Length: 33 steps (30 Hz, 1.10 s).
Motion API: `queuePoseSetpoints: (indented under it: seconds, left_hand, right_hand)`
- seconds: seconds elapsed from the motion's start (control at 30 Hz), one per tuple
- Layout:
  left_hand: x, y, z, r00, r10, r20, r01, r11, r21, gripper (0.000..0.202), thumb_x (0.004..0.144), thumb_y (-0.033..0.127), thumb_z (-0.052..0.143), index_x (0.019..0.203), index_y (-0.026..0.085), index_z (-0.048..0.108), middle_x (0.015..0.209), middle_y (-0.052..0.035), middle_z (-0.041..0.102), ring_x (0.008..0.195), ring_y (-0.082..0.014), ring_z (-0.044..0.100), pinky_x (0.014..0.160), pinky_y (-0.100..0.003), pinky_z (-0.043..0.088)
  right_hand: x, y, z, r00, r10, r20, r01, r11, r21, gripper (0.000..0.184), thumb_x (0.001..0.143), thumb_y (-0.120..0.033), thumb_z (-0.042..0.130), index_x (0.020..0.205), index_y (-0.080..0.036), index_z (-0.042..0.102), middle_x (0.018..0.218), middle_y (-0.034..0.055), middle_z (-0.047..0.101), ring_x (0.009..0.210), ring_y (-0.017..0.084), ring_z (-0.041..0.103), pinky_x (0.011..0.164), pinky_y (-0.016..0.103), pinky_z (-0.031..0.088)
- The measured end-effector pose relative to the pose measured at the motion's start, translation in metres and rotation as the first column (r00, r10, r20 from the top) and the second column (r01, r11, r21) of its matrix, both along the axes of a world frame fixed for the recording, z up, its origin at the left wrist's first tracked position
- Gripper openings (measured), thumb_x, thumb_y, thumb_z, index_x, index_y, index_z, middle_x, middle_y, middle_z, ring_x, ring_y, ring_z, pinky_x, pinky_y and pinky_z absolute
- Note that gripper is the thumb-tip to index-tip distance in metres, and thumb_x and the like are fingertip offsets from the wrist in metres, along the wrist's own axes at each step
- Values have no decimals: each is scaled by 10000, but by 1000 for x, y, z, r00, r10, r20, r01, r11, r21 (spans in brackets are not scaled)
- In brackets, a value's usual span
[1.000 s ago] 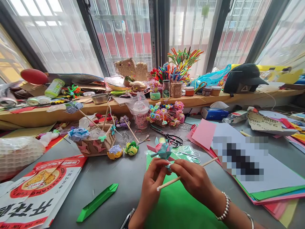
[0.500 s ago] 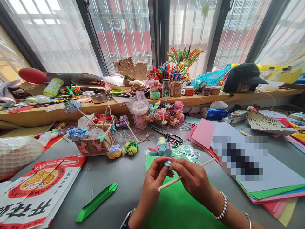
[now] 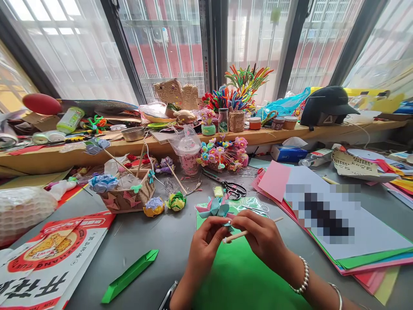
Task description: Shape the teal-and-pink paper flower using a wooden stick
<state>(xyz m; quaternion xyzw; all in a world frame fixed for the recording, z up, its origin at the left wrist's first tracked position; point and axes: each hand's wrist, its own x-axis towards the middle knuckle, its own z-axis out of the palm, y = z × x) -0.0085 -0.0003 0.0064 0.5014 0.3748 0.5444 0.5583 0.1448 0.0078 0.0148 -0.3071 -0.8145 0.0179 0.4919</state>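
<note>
My left hand is closed on a paper flower with pale blue and pink petals, tilted away from me. Between the fingers of my right hand runs a thin wooden stick, its white-tipped end pointing left, close under the flower's base. The right fingertips also reach the flower's underside. Beneath both hands lies green paper. To the left rests a folded green paper strip.
Black-handled scissors and smaller pale scissors lie beyond the flower. A decorated box, two folded paper flowers and a printed paper bag are to the left. Stacked coloured paper lies right.
The stick's white tip has shifted right and up, closer to the flower's base. The flower has turned slightly, and my right hand has moved a little with the stick.
</note>
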Motion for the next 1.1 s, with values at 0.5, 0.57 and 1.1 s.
queuePoseSetpoints:
  seconds: [0.5,0.57,1.1]
  left_hand:
    - [3,-4,2,991,102,82,-95,992,-86,139,673,276,695,767,176,672,643,9,664,583,-135,617,598,-244,501]
    - [4,-4,1,991,97,88,-88,991,-97,149,666,286,701,758,173,673,639,8,662,576,-135,617,594,-247,504]
    - [5,0,-6,989,53,136,-23,975,-219,196,609,288,743,697,149,637,581,10,654,558,-150,640,577,-263,526]
  right_hand:
    - [-4,-1,-6,993,3,-115,-33,966,-257,187,870,-170,452,946,-207,619,826,47,597,734,156,599,627,263,505]
    - [-6,-1,-7,989,0,-145,-34,972,-232,190,871,-164,441,931,-200,618,792,43,592,703,152,595,597,253,503]
    - [5,5,1,1000,21,-16,-25,964,-264,164,862,-148,466,871,-191,623,779,36,599,687,145,586,592,238,472]
